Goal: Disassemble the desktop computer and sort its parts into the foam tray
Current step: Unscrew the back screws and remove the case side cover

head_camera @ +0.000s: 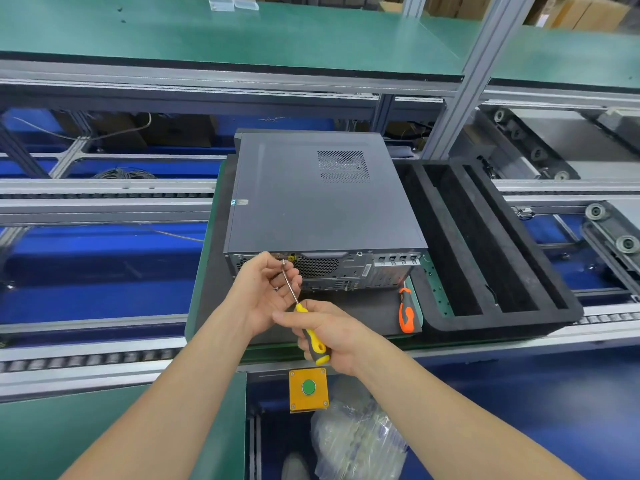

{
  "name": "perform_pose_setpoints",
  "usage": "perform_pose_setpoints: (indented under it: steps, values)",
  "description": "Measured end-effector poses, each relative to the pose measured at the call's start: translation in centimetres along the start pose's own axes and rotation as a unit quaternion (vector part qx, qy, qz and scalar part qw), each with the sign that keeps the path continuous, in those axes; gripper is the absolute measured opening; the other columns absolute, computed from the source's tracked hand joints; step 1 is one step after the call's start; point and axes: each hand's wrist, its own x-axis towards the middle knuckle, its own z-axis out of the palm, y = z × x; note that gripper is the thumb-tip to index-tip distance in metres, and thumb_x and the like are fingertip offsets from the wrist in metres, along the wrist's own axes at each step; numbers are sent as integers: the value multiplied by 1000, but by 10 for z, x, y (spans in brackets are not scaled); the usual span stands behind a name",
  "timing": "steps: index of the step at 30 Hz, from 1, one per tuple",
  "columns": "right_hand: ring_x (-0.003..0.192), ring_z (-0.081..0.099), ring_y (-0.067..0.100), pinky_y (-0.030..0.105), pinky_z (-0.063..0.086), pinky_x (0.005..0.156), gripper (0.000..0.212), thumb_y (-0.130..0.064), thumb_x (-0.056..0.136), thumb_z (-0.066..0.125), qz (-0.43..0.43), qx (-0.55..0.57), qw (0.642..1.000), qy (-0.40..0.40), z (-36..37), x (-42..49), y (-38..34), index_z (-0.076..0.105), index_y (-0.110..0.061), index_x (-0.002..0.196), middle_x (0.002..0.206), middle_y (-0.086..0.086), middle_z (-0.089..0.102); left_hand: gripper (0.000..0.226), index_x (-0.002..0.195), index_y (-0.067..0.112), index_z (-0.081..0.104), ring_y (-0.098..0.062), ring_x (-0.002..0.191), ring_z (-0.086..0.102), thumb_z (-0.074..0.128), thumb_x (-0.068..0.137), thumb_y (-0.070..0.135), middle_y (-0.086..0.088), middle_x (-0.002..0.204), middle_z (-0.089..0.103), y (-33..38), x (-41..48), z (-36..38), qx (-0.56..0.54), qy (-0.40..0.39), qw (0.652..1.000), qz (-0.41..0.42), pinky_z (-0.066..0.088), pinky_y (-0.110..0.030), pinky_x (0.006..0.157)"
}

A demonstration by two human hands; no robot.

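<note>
Desktop computer [318,202] lies flat on its side on the dark mat [363,313], directly ahead of both hands, with its long axis running away from the person. The rear panel [353,271] is the face nearest the hands.

Hand state: the right hand [332,330] is clamped round the handle of the yellow screwdriver [313,337]. The left hand [266,292] sits ahead of the right and to its left, fingers curled round the bare shaft near the tip to steady it. The two hands are close together, joined by the tool. The left hand is the nearer one to the case.

Key relation: the shaft slopes up and forward from the right hand, and its tip stands at the upper left corner of the rear panel. Whether the tip is seated in a screw head cannot be told at this size.

Judgement: the step in hand is removal of a rear cover screw; the cover is on, so the task is at an early stage. The tool axis should be square to the panel before turning.

The foam tray [512,323] lies to the right of the hands, just beside the case. An orange screwdriver [406,311] rests on the mat between the right hand and the tray.
</note>
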Motion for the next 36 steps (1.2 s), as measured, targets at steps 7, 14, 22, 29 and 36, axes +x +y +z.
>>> perform_pose_setpoints:
  steps: [7, 14, 22, 29, 36]
  values:
    - [49, 46, 12, 21, 41, 46, 41, -33, 75, 92, -5, -84, 996, 25, -15, -4, 11, 53, -23, 72, 62, 0, 52, 28, 96, -1, 66, -21, 62, 65, 49, 74, 3, -11, 75, 66, -8, 8, -7, 18, 20, 1000, 15, 57, -30, 56]
    - [52, 55, 16, 23, 45, 47, 34, -34, 80, 89, -48, -98, 994, 20, -28, -8, 14, 57, -23, 78, 64, 0, 59, 31, 105, 0, 67, -19, 63, 72, 40, 106, 13, -10, 79, 76, -17, 22, -6, -7, 31, 999, 3, 59, -27, 54]
    - [65, 62, 20, 31, 52, 63, 17, -33, 102, 64, -133, -113, 983, 51, -39, -15, 5, 66, -17, 96, 79, 5, 68, 41, 113, -1, 67, -25, 81, 75, 46, 83, -19, -16, 95, 73, -32, 19, -5, -34, -52, 997, -39, 65, -39, 74]
    - [50, 47, 18, 30, 39, 48, 21, -33, 100, 65, -191, -104, 967, 135, -54, -19, 3, 67, -18, 85, 71, 2, 60, 40, 103, -1, 65, -29, 81, 69, 36, 80, -15, -22, 96, 72, -47, 15, 19, -26, -40, 997, -66, 53, -37, 84]
    - [43, 39, 18, 26, 33, 43, 29, -35, 96, 68, -206, -58, 937, 276, -118, -42, -4, 64, -6, 92, 53, 4, 48, 56, 134, -4, 60, -18, 90, 58, 26, 93, -21, -17, 109, 67, -90, 20, 96, 108, -124, 977, -136, 45, -24, 74]
